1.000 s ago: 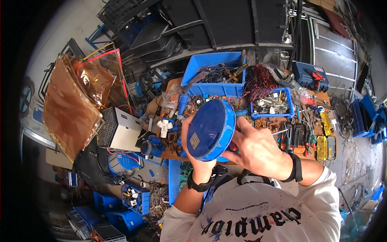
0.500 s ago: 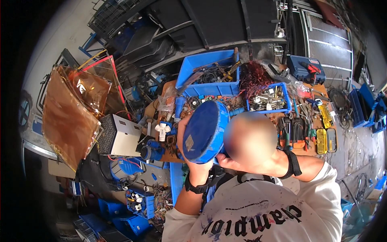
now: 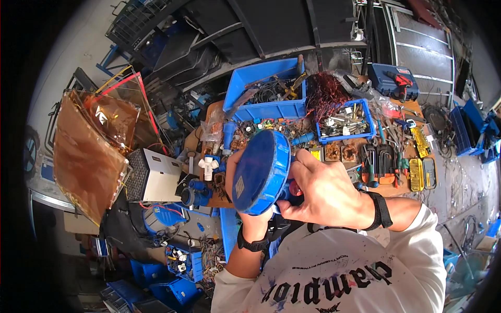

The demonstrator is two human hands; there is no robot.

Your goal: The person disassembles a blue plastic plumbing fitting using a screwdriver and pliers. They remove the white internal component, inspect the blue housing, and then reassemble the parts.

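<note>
A large, round blue housing (image 3: 262, 172) is held up on edge in front of my chest. It has a flat disc face, a ribbed rim and a small pale label. My left hand (image 3: 255, 223) grips it from the left and below, most of its fingers hidden behind the disc. Close against the housing's right side is my right hand (image 3: 330, 190), its fingers curled and thumb bent in. Between that thumb and fingers shows a small dark red part (image 3: 296, 188), next to blue pieces; what exactly the fingers pinch is hidden.
Behind my hands, a cluttered workbench holds a blue crate (image 3: 269, 110) of tools, a blue tray (image 3: 347, 137) of metal parts, red wire (image 3: 329, 94) and hand tools. A white box (image 3: 162, 175) stands left, beside a brown sheet panel (image 3: 83, 156). A drill (image 3: 401, 81) lies far right.
My right hand has become sharp and turned, its fingers now curled against the housing's side, where before it was blurred over. The housing has shifted slightly left, still in my left hand.
</note>
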